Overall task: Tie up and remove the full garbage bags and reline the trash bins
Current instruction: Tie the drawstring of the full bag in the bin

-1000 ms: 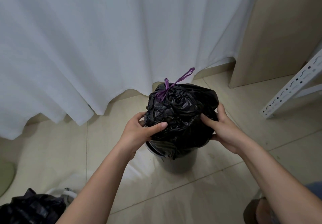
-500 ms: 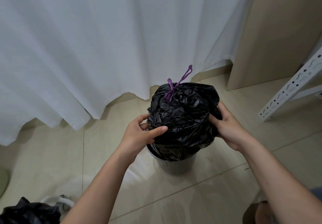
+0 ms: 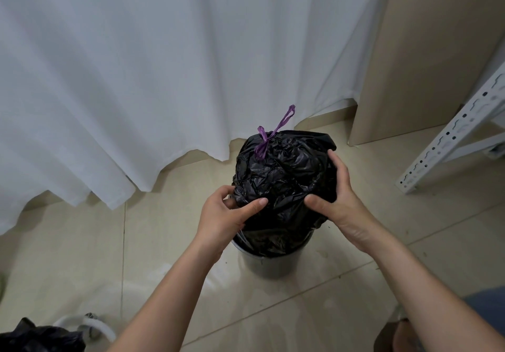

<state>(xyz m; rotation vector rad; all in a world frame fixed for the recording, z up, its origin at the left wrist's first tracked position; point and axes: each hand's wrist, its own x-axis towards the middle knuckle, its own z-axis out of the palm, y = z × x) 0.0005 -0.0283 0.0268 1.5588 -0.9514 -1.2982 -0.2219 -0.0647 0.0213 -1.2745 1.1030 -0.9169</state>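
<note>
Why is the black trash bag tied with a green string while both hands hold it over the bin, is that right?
Not quite: the head view shows a purple drawstring, not green. The left hand and right hand do hold the black trash bag over the bin.

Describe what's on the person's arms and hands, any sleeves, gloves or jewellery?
Both forearms are bare up to the frame edge, with no sleeves in view. The left hand and right hand wear no gloves; no rings, watch or bracelet show. Fingernails look short and unpainted.

A white curtain [image 3: 136,78] hangs above beige floor tiles [image 3: 68,256], beside a tan cabinet [image 3: 431,50] and white slotted shelf frame [image 3: 451,138].
</note>
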